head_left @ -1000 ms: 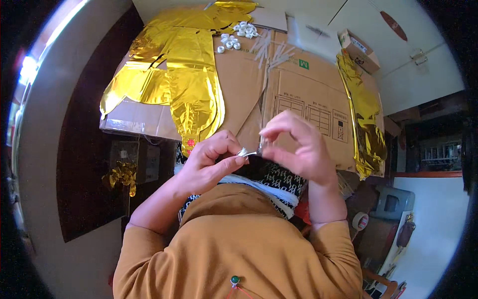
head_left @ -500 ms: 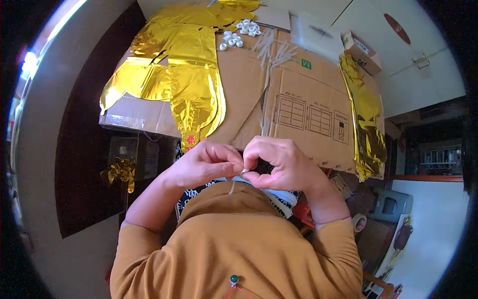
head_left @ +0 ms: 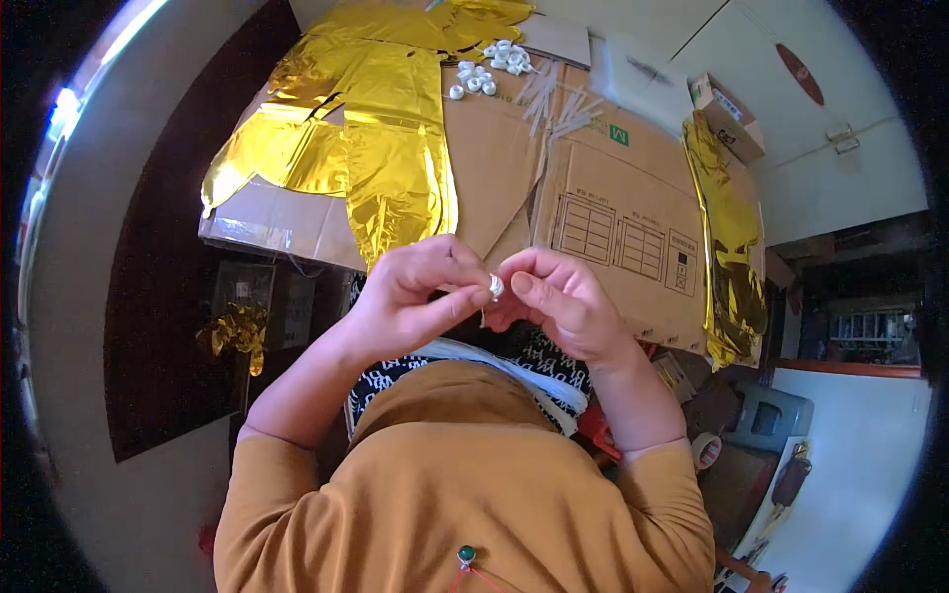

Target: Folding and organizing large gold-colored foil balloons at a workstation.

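In front of my chest, above my lap, a small white roll [head_left: 496, 288], like a little coil of ribbon, is pinched between the thumb and forefinger of my left hand [head_left: 423, 289]. My right hand [head_left: 563, 304] is right beside it, thumb pressed toward its curled fingers; whatever these grip is hidden. Beyond both hands, gold foil balloons [head_left: 395, 168] lie flat over the left of a cardboard surface [head_left: 494, 178]. More small white rolls [head_left: 507, 56] sit in a loose group at the far side. Several thin translucent sticks [head_left: 568, 107] are scattered next to them.
Another folded gold foil piece [head_left: 727, 252] hangs over the right edge of the cardboard, near a small carton [head_left: 727, 117]. Crumpled gold foil [head_left: 237, 336] is low on the left. A grey-blue plastic stool [head_left: 771, 415] and a tape roll [head_left: 706, 450] are at the right.
Both hands have risen slightly away from my body. The white roll now shows clearly at my left fingertips, and my right fingers have turned and curled in beside it.
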Tool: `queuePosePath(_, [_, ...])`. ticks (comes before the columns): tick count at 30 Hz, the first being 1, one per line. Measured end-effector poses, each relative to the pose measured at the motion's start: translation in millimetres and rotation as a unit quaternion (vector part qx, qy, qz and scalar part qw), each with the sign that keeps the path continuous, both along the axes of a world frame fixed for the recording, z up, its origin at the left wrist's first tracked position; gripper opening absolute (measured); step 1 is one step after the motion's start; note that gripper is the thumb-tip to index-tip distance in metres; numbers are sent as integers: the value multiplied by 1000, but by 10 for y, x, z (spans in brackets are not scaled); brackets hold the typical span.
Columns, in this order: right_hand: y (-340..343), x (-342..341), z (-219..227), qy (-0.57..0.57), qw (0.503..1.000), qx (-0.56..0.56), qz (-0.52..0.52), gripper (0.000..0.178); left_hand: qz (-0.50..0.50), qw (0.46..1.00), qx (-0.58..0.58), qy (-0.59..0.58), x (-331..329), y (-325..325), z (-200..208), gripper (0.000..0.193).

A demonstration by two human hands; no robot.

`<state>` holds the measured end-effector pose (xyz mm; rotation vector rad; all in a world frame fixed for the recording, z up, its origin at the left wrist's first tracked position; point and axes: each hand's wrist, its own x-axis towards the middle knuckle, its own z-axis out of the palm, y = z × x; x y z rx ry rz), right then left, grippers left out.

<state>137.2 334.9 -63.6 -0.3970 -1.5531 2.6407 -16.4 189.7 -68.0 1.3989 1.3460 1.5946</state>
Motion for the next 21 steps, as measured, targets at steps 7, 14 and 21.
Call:
queuePosePath(7, [39,-67,6,45,998,-36,12,21,22,966,103,235,-52,19,45,23])
queuePosePath(14, [112,-74,89,1,998,51,48,17,12,931,115,346,-91,54,61,20])
queuePosePath(21, [196,-97,84,-15,996,72,51,13,31,885,120,448,-73,53,65,20])
